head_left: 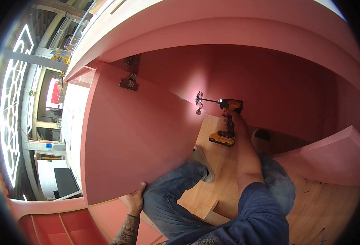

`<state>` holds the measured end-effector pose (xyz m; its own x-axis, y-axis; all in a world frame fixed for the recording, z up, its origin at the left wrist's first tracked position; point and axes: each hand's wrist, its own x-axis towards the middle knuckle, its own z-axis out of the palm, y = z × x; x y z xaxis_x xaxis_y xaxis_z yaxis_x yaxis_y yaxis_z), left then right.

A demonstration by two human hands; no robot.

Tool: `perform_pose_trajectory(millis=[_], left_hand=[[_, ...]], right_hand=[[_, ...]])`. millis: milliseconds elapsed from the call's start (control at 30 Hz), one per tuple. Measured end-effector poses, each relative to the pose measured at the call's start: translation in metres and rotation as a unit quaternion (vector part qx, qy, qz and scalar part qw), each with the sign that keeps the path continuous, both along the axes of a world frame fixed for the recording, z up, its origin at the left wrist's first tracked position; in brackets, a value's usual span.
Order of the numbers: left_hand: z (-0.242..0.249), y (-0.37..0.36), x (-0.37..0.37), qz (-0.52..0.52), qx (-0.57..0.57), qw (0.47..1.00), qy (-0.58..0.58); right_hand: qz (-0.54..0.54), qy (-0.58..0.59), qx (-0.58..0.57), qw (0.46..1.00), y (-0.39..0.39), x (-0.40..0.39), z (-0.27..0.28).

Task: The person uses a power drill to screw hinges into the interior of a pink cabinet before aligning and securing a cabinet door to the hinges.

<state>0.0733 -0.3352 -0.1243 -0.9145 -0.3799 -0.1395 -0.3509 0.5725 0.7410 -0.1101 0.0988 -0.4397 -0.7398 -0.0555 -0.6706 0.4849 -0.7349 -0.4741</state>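
My right hand (232, 118) is wrapped around the grip of a yellow and black cordless impact driver (232, 105). From its chuck a long bit (209, 100) reaches left to a metal hinge (199, 97), lit by the tool's lamp. That hinge sits where a pink cabinet door (143, 130) meets the cabinet's inside wall (265, 85). At the door's near edge, my left hand (136, 199) grips the panel, its fingers partly hidden. A second metal hinge (129, 82) is on the door's far corner.
A curved pink panel (327, 157) stands at right. Below me is a wood-look floor (310, 196) with small loose bits on it. Red compartments (61, 228) lie at lower left. A glowing light fixture (16, 110) shows at far left. My legs are bent close to the door.
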Motion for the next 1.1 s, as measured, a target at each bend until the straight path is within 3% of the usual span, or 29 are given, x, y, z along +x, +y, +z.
perform_pose_trajectory(millis=[1100], left_hand=[[-0.007,-0.01,0.003,0.002,0.023,1.0,-0.001]], right_hand=[[-0.027,0.039,-0.062,0.997,0.019,0.019,-0.003]])
